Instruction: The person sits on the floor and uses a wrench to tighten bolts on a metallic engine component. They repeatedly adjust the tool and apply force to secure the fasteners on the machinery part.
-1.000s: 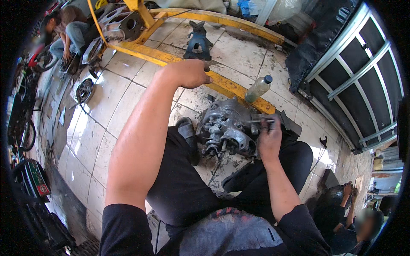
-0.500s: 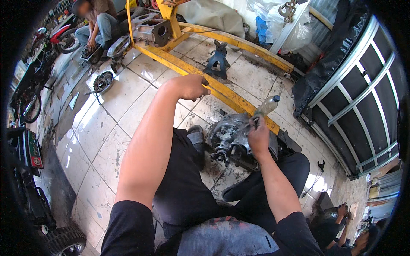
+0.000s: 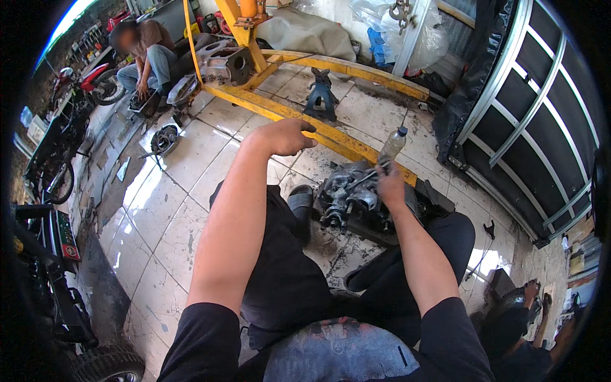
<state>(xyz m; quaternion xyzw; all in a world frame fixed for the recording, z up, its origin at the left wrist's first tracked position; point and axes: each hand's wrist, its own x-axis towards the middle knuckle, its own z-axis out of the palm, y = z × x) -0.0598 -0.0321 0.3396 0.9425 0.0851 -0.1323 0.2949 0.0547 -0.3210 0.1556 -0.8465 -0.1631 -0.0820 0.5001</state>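
Between my knees on the floor sits a greasy metal engine or gearbox assembly [image 3: 344, 197], with shafts and castings showing. My right hand [image 3: 390, 183] is over its right side, fingers closed around a thin, rod-like tool [image 3: 364, 181] that slants down toward the castings. Motion blur hides the tool's exact kind. Just beyond that hand stands a clear plastic bottle [image 3: 393, 145] with a dark cap. My left hand [image 3: 286, 137] hovers beyond the assembly, in front of the yellow steel beam; its blackened fingers are loosely bent and apart, with nothing visible in them.
The yellow beam [image 3: 350, 148] belongs to a hoist frame. A blue jack stand [image 3: 321, 99] stands behind it. Dark framed panels [image 3: 528, 121] lean at right. A co-worker [image 3: 149, 60] crouches far left near a metal housing [image 3: 164, 140] and motorbikes. Another person [image 3: 515, 337] is at lower right.
My view has shifted slightly, moving the scene within the picture. My right hand has moved a little over the assembly, with the thin tool now showing. My left hand stays nearly where it was.
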